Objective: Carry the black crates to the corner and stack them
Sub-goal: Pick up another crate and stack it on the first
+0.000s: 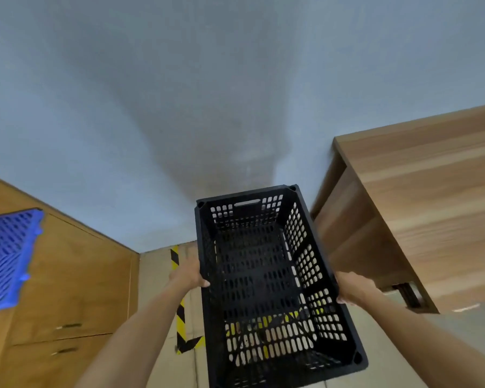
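Observation:
A black perforated crate hangs in front of me above the floor, its open top facing me and nothing inside. My left hand grips its left long rim, thumb over the edge. My right hand grips the right long rim. The far short wall of the crate shows a handle slot and points toward the grey wall. No other black crate is in view.
A wooden desk stands close on the right against the grey wall. Wooden cabinets line the left, with a blue perforated panel at the left edge. Yellow-black hazard tape marks the floor under the crate.

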Action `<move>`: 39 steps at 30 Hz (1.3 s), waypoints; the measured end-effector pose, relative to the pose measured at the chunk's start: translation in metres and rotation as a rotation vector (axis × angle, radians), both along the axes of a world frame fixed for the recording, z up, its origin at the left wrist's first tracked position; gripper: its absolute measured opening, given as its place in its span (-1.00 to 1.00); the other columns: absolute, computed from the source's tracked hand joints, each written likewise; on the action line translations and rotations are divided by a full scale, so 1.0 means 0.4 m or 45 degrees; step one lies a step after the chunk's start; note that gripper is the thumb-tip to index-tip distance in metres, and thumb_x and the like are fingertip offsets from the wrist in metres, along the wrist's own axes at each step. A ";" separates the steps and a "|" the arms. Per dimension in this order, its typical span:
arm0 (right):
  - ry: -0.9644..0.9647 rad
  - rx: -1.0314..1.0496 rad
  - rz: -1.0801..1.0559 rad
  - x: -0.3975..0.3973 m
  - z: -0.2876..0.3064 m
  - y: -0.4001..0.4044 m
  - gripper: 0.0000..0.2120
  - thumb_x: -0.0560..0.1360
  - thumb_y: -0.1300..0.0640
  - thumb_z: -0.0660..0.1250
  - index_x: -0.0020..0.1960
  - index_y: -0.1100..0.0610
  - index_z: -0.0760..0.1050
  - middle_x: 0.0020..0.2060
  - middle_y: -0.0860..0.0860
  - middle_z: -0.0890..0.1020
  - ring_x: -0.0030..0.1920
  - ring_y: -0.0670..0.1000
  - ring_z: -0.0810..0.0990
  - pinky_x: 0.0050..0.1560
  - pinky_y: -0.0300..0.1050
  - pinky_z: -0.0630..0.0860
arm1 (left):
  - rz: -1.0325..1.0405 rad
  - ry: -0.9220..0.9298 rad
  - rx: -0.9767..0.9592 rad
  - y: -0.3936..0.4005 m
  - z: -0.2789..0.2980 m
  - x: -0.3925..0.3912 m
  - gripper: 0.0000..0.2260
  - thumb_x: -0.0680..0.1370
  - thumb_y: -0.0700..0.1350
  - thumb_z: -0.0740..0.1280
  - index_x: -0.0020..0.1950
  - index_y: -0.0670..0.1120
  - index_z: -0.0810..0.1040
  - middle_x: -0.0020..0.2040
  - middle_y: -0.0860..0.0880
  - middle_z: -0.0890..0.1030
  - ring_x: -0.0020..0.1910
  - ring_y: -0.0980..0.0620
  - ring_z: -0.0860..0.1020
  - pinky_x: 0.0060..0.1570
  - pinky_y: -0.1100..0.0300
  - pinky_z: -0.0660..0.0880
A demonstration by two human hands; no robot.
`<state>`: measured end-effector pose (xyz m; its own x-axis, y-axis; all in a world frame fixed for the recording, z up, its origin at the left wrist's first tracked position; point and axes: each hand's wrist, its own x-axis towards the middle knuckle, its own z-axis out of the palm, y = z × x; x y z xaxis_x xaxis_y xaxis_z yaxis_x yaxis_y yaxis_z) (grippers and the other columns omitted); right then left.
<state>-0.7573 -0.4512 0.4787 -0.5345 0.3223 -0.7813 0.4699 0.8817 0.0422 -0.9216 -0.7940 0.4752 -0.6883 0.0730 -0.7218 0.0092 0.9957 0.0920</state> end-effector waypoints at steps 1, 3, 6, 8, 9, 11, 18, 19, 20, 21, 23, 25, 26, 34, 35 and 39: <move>0.009 0.030 0.026 -0.022 -0.016 -0.005 -0.60 0.49 0.12 0.32 0.31 0.08 0.38 0.05 0.02 0.61 0.02 0.05 0.63 0.04 -0.06 0.58 | -0.010 -0.011 -0.011 0.000 -0.021 -0.030 -0.31 0.46 0.00 0.49 0.45 -0.14 0.20 0.30 -0.12 0.51 0.27 -0.15 0.51 0.16 -0.01 0.49; -0.008 0.065 0.035 -0.072 -0.053 -0.016 -0.61 0.47 0.13 0.32 0.29 0.07 0.39 0.10 0.02 0.61 0.09 0.07 0.62 0.05 -0.05 0.57 | -0.013 -0.023 -0.036 0.002 -0.059 -0.090 -0.37 0.48 -0.01 0.47 0.42 -0.13 0.23 0.23 -0.10 0.55 0.23 -0.13 0.53 0.06 0.05 0.48; -0.043 0.084 0.040 -0.154 -0.115 -0.025 -0.70 0.48 0.17 0.31 0.21 0.07 0.42 0.11 0.00 0.61 0.11 0.06 0.62 0.02 -0.08 0.54 | -0.034 -0.033 -0.040 0.001 -0.120 -0.187 -0.43 0.49 -0.01 0.46 0.37 -0.12 0.27 0.09 -0.08 0.58 0.16 -0.11 0.57 -0.09 0.12 0.41; -0.047 0.089 0.054 -0.206 -0.145 -0.028 -0.80 0.49 0.17 0.31 0.08 0.05 0.38 0.11 0.00 0.62 0.13 0.07 0.62 0.02 -0.08 0.51 | -0.057 -0.011 -0.025 -0.001 -0.154 -0.247 -0.45 0.49 0.00 0.46 0.36 -0.12 0.29 0.12 -0.08 0.59 0.14 -0.11 0.58 -0.11 0.12 0.41; -0.042 0.095 0.054 -0.228 -0.162 -0.028 -0.81 0.50 0.17 0.31 0.08 0.05 0.38 0.11 0.01 0.62 0.13 0.07 0.62 0.02 -0.08 0.51 | -0.062 -0.003 -0.020 -0.002 -0.169 -0.271 -0.45 0.48 0.00 0.46 0.35 -0.11 0.30 0.12 -0.08 0.60 0.13 -0.11 0.59 -0.11 0.11 0.42; -0.031 0.104 0.043 -0.267 -0.196 -0.029 -0.75 0.51 0.16 0.31 0.18 0.08 0.42 0.10 0.01 0.62 0.12 0.07 0.63 0.01 -0.08 0.51 | -0.054 0.014 -0.007 -0.001 -0.203 -0.307 -0.46 0.48 -0.01 0.46 0.34 -0.10 0.29 0.06 -0.07 0.61 0.09 -0.10 0.60 -0.12 0.11 0.42; -0.049 0.048 -0.012 -0.350 -0.359 0.016 -0.68 0.55 0.13 0.25 0.29 0.10 0.34 0.14 0.03 0.59 0.12 0.09 0.61 -0.07 -0.08 0.45 | -0.015 0.031 0.013 0.041 -0.350 -0.358 -0.67 0.53 -0.05 0.40 0.10 -0.08 0.28 -0.12 -0.01 0.48 0.02 -0.11 0.60 -0.20 0.12 0.40; -0.053 0.022 -0.030 -0.358 -0.378 0.023 -0.69 0.56 0.12 0.22 0.29 0.10 0.33 0.12 0.04 0.59 0.11 0.09 0.61 -0.08 -0.09 0.44 | 0.021 0.010 0.011 0.044 -0.379 -0.355 -0.68 0.53 -0.07 0.39 0.10 -0.08 0.26 -0.11 -0.02 0.48 0.02 -0.12 0.60 -0.19 0.11 0.40; -0.050 -0.014 -0.051 -0.365 -0.399 0.031 -0.70 0.56 0.09 0.22 0.28 0.10 0.33 0.08 0.04 0.60 0.08 0.09 0.61 -0.09 -0.09 0.46 | 0.076 -0.003 0.018 0.046 -0.404 -0.352 -0.68 0.54 -0.09 0.38 0.11 -0.08 0.25 -0.11 -0.02 0.48 0.00 -0.12 0.59 -0.18 0.10 0.41; -0.031 -0.050 -0.073 -0.371 -0.418 0.040 -0.70 0.56 0.05 0.24 0.26 0.10 0.33 0.01 0.03 0.59 0.04 0.08 0.62 -0.07 -0.09 0.51 | 0.129 0.000 0.038 0.049 -0.424 -0.353 -0.66 0.53 -0.11 0.39 0.14 -0.09 0.26 -0.12 -0.02 0.49 -0.02 -0.12 0.58 -0.18 0.10 0.41; -0.024 -0.114 -0.088 -0.380 -0.445 0.062 -0.66 0.55 -0.04 0.28 0.24 0.09 0.33 -0.08 0.00 0.59 -0.05 0.05 0.62 -0.01 -0.04 0.59 | 0.155 -0.014 0.035 0.052 -0.441 -0.366 -0.59 0.50 -0.11 0.42 0.22 -0.09 0.28 -0.11 -0.01 0.49 -0.02 -0.11 0.57 -0.18 0.10 0.41; -0.089 -0.163 -0.047 -0.383 -0.452 0.077 -0.62 0.55 -0.09 0.29 0.24 0.09 0.31 -0.06 0.02 0.61 -0.07 0.04 0.61 0.01 0.01 0.60 | 0.108 -0.045 -0.015 0.056 -0.429 -0.373 -0.55 0.50 -0.09 0.43 0.27 -0.07 0.27 -0.06 -0.04 0.53 0.03 -0.12 0.58 -0.19 0.10 0.40; -0.111 -0.172 -0.034 -0.382 -0.453 0.079 -0.62 0.55 -0.10 0.29 0.24 0.09 0.31 -0.03 0.03 0.62 -0.05 0.05 0.62 0.03 0.02 0.59 | 0.096 -0.050 -0.035 0.058 -0.425 -0.371 -0.53 0.50 -0.10 0.43 0.29 -0.07 0.26 -0.01 -0.06 0.57 0.04 -0.12 0.58 -0.19 0.09 0.40; -0.312 -0.255 0.084 -0.405 -0.480 0.133 -0.52 0.48 -0.07 0.41 0.30 0.02 0.33 -0.09 -0.01 0.66 -0.11 0.00 0.68 0.02 -0.01 0.61 | 0.120 -0.067 -0.097 0.066 -0.451 -0.370 -0.48 0.52 -0.12 0.42 0.36 -0.06 0.20 0.05 -0.09 0.63 -0.01 -0.12 0.60 -0.20 0.06 0.42; -0.344 -0.269 0.102 -0.410 -0.490 0.140 -0.52 0.46 -0.11 0.42 0.29 -0.02 0.35 -0.13 -0.03 0.68 -0.13 -0.02 0.69 0.01 0.00 0.61 | 0.121 -0.061 -0.107 0.065 -0.453 -0.370 -0.49 0.52 -0.12 0.42 0.34 -0.07 0.21 0.04 -0.09 0.63 -0.03 -0.12 0.59 -0.20 0.06 0.42; -0.381 -0.253 0.152 -0.432 -0.480 0.132 -0.58 0.48 -0.20 0.36 0.20 0.02 0.44 -0.09 -0.05 0.70 -0.10 -0.02 0.69 0.04 -0.03 0.59 | 0.068 -0.003 -0.166 0.076 -0.452 -0.363 -0.50 0.51 -0.11 0.43 0.33 -0.10 0.24 0.09 -0.13 0.62 0.03 -0.16 0.59 -0.20 0.04 0.43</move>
<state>-0.9302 -0.3983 0.2869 -0.2980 0.0978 -0.9495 0.3562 0.9343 -0.0156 -1.0666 -0.7635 0.2943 -0.6872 -0.0577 -0.7241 -0.0438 0.9983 -0.0380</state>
